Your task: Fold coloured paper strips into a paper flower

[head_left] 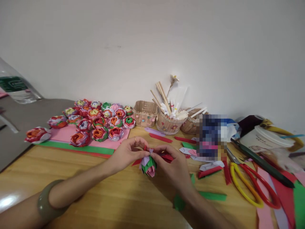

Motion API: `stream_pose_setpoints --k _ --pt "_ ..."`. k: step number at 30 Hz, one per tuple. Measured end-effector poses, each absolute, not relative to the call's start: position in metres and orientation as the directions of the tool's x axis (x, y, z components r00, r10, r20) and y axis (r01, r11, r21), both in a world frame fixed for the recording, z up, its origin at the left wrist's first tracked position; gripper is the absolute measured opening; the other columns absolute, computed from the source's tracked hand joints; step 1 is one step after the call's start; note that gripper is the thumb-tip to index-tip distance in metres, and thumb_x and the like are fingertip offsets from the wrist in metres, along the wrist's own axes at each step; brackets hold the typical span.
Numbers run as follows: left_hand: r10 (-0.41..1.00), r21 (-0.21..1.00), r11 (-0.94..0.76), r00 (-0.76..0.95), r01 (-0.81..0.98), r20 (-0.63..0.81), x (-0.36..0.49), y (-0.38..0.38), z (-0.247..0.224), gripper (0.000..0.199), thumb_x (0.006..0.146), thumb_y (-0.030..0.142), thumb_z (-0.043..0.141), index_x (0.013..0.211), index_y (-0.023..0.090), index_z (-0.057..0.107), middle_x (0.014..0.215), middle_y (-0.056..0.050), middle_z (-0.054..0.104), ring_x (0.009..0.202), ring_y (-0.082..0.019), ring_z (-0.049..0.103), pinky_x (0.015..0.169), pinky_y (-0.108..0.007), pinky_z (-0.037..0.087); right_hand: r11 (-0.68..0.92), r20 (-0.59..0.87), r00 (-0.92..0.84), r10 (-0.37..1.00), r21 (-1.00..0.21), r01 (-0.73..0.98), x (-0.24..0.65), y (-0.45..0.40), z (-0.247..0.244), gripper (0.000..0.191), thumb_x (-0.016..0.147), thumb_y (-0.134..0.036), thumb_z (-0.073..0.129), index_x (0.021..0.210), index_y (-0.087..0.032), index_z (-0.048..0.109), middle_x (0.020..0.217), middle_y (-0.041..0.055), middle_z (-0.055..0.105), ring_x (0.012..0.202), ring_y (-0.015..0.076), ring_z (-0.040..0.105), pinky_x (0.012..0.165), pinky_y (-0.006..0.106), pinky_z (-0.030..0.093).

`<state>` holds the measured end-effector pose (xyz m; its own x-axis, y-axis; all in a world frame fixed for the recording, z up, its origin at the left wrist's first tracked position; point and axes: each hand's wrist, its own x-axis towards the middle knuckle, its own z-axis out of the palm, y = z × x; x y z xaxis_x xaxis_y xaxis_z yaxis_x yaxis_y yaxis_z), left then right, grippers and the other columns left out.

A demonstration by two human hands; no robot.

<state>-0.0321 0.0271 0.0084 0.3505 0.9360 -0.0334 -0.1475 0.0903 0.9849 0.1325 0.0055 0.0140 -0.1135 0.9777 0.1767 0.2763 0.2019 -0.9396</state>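
A small folded paper flower [149,166] in green, pink and lilac hangs with its petals downward above the wooden table. My left hand [133,151] pinches its upper end from the left, thumb against the paper. From the right, my right hand [168,159] pinches the same end, its thumb and forefinger close to the left fingertips. A bit of red paper [145,148] shows between my hands. Folded red and lilac strips [211,169] lie to the right of my right hand.
Many finished paper flowers [80,138] stand on pink sheets [62,134] at the left. Decorated baskets [145,116] stand by the wall, one holding sticks. Scissors [246,183], a white tub [267,138] and coloured paper [284,190] are at the right. A bottle [17,86] is far left.
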Motion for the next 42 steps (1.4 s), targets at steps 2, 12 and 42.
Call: stream_pose_setpoints --k 2,12,42 --pt "0.938 0.991 0.046 0.345 -0.127 0.000 -0.032 0.026 0.009 0.018 0.062 0.023 0.071 0.072 0.015 0.058 0.067 0.001 0.058 0.063 -0.011 0.053 0.059 -0.024 0.042 0.232 0.204 -0.122 0.971 -0.926 0.297 0.133 0.005 0.014 0.011 0.073 -0.029 0.065 0.077 -0.019 0.065 0.076 0.0029 0.066 0.070 0.0162 0.061 0.065 0.028 0.048" --pt "0.926 0.993 -0.078 0.362 -0.086 0.104 -0.036 0.023 0.012 0.015 0.067 0.024 0.069 0.070 0.016 0.057 0.070 -0.001 0.058 0.067 -0.014 0.055 0.062 -0.026 0.046 0.386 0.367 -0.121 0.922 -0.866 0.318 0.132 0.002 0.016 0.003 0.073 -0.021 0.066 0.073 -0.020 0.063 0.071 0.0011 0.065 0.067 0.0145 0.059 0.061 0.026 0.046" --pt "0.779 0.998 -0.053 0.623 -0.037 0.064 -0.043 0.025 0.027 0.006 0.073 0.015 0.061 0.073 0.015 0.055 0.076 0.001 0.052 0.070 -0.011 0.054 0.064 -0.023 0.044 0.311 0.250 -0.346 0.904 -0.941 0.131 0.136 0.003 0.015 0.011 0.073 -0.021 0.066 0.070 -0.019 0.055 0.070 -0.0009 0.058 0.065 0.0124 0.053 0.061 0.024 0.041"
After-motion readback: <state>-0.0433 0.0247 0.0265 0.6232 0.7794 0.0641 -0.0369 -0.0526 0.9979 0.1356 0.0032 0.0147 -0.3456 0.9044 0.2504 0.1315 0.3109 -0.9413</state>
